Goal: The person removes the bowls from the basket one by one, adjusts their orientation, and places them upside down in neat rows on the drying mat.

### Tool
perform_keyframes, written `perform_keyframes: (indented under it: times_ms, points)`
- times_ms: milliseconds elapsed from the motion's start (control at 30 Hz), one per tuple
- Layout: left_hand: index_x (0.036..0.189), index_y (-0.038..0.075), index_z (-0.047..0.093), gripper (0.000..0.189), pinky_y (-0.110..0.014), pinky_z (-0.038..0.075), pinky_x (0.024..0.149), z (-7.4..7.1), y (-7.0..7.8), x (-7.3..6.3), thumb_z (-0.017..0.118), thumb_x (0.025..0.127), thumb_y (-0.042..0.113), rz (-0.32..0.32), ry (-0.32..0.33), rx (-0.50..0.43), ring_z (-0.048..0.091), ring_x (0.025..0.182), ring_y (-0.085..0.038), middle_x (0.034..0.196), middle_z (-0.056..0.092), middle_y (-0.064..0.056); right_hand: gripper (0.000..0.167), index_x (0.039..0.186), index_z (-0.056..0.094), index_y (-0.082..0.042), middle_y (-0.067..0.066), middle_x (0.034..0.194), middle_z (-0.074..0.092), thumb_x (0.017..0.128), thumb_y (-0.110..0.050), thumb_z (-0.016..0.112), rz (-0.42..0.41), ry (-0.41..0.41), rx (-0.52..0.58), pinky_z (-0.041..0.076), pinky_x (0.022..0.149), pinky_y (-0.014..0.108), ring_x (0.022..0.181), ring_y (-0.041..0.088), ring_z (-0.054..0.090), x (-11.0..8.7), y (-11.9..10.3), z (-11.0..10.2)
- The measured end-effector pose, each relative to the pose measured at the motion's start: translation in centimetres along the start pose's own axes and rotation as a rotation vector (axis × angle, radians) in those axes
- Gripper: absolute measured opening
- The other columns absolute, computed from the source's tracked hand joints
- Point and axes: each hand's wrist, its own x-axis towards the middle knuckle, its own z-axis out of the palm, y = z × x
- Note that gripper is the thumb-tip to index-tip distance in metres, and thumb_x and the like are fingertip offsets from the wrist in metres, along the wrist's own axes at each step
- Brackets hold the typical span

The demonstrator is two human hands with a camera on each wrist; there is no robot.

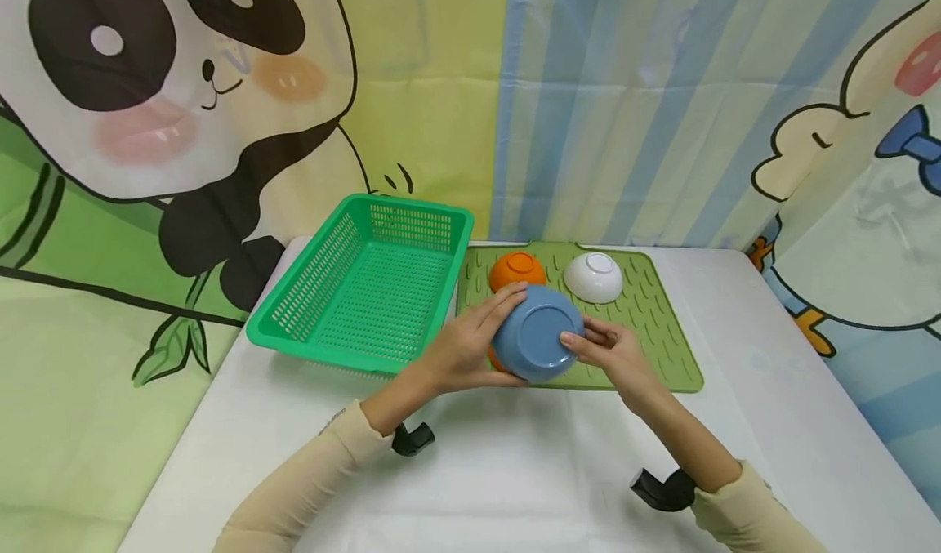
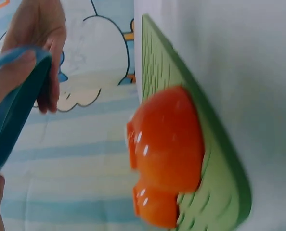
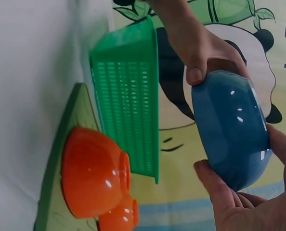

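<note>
A blue bowl [image 1: 542,332] is held up between both hands over the front of the green mat, its base turned toward the head camera. My left hand [image 1: 465,347] grips its left side, fingers along the far edge and thumb along the near edge. From the right, my right hand [image 1: 619,359] pinches it with the thumb on the base and the fingers at the rim. Beneath, an orange bowl [image 3: 92,173] lies upside down on the mat, mostly hidden by the blue one in the head view. Behind it are another upturned orange bowl [image 1: 517,269] and an upturned white bowl [image 1: 594,278].
The green drying mat [image 1: 662,341] lies on a white table [image 1: 507,471]. Left of it stands a green slotted basket [image 1: 459,251], its rim close to the mat's edge. A cartoon-printed curtain [image 1: 610,112] hangs behind the table.
</note>
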Motion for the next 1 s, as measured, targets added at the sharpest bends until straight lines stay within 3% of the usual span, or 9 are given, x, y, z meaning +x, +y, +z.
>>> perform_keyframes:
  times_ms: [133, 300, 467, 667, 800, 900, 1000]
  points:
    - [0.141, 0.0, 0.028, 0.114, -0.032, 0.037, 0.099, 2.1, 0.7, 0.7, 0.088, 0.054, 0.043, -0.102, 0.082, -0.034, 0.044, 0.123, -0.025, 0.145, 0.032, -0.013, 0.058, 0.137, 0.037, 0.006, 0.027, 0.132, 0.045, 0.09, -0.02, 0.06, -0.026, 0.066, -0.031, 0.048, 0.082, 0.023, 0.114, 0.028, 0.052, 0.2, -0.4, -1.0]
    - [0.143, 0.004, 0.024, 0.113, -0.03, 0.041, 0.096, 5.6, 1.7, 2.5, 0.087, 0.056, 0.04, -0.274, 0.196, -0.097, 0.045, 0.121, -0.023, 0.146, 0.029, -0.01, 0.06, 0.138, 0.038, 0.003, 0.025, 0.134, 0.043, 0.091, -0.027, 0.059, -0.073, 0.177, -0.079, 0.046, 0.084, 0.019, 0.12, 0.035, 0.044, 1.2, -0.4, -2.7]
    - [0.143, 0.005, 0.024, 0.112, -0.028, 0.045, 0.09, 9.2, 2.7, 3.9, 0.085, 0.058, 0.045, -0.439, 0.276, -0.083, 0.05, 0.115, -0.021, 0.146, 0.03, -0.007, 0.061, 0.136, 0.044, -0.001, 0.022, 0.132, 0.047, 0.089, -0.037, 0.059, -0.078, 0.265, -0.218, 0.045, 0.09, 0.028, 0.12, 0.034, 0.046, 2.3, 0.1, -4.4]
    - [0.142, 0.005, 0.026, 0.111, -0.024, 0.047, 0.086, 13.5, 3.5, 4.9, 0.083, 0.058, 0.051, -0.604, 0.241, -0.06, 0.054, 0.11, -0.019, 0.144, 0.033, -0.008, 0.066, 0.136, 0.043, -0.001, 0.024, 0.133, 0.045, 0.089, -0.045, 0.056, -0.017, 0.255, -0.354, 0.038, 0.095, 0.049, 0.12, 0.039, 0.043, 3.1, 2.3, -7.3]
    - [0.142, 0.007, 0.024, 0.111, -0.025, 0.045, 0.09, 16.2, 3.7, 5.2, 0.082, 0.059, 0.052, -0.679, 0.193, -0.089, 0.051, 0.114, -0.018, 0.143, 0.033, -0.007, 0.064, 0.137, 0.046, -0.018, 0.017, 0.136, 0.045, 0.086, -0.055, 0.053, 0.022, 0.278, -0.435, 0.037, 0.093, 0.055, 0.122, 0.038, 0.042, 6.7, 11.0, -12.5]
    - [0.142, 0.008, 0.023, 0.111, -0.026, 0.046, 0.088, 18.0, 3.8, 5.4, 0.081, 0.059, 0.053, -0.727, 0.164, -0.096, 0.052, 0.112, -0.018, 0.142, 0.033, -0.006, 0.07, 0.139, 0.044, -0.021, 0.017, 0.138, 0.043, 0.083, -0.063, 0.051, 0.081, 0.273, -0.482, 0.037, 0.092, 0.056, 0.123, 0.038, 0.04, 7.6, 13.8, -14.2]
    - [0.142, 0.01, 0.023, 0.111, -0.026, 0.048, 0.084, 19.4, 3.9, 5.6, 0.081, 0.058, 0.054, -0.767, 0.135, -0.09, 0.053, 0.109, -0.017, 0.141, 0.034, -0.005, 0.074, 0.14, 0.039, -0.006, 0.026, 0.138, 0.037, 0.088, -0.058, 0.048, 0.153, 0.227, -0.497, 0.035, 0.092, 0.06, 0.125, 0.044, 0.034, 5.6, 10.0, -12.6]
